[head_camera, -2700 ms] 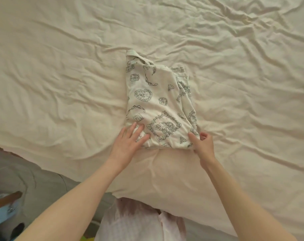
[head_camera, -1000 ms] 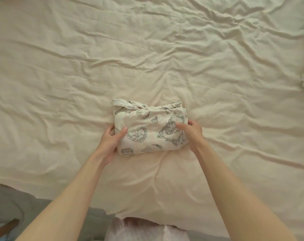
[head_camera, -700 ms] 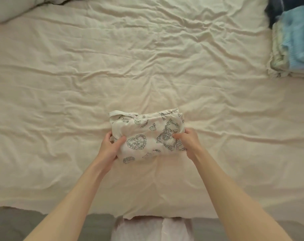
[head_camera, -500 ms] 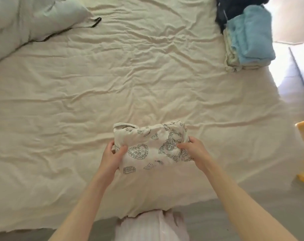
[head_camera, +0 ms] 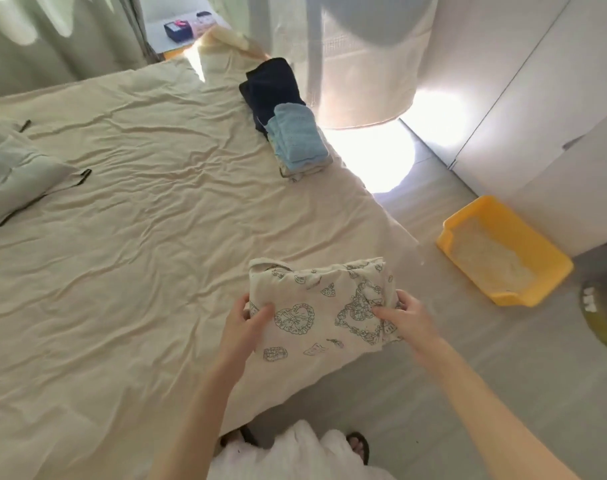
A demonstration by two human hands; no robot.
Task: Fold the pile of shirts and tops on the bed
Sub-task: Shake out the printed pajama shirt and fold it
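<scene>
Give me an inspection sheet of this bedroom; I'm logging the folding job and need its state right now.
Surface: bed under a wrinkled cream sheet.
Job's things: folded printed top held up; folded stack, dark and light blue, at the bed's far right edge.
Clutter: grey pillow at left.
Grippers: left hand and right hand each grip a side of the top.
Cables: nothing seen.
Surroundings: yellow tray on the floor, white cabinets, curtains.
</scene>
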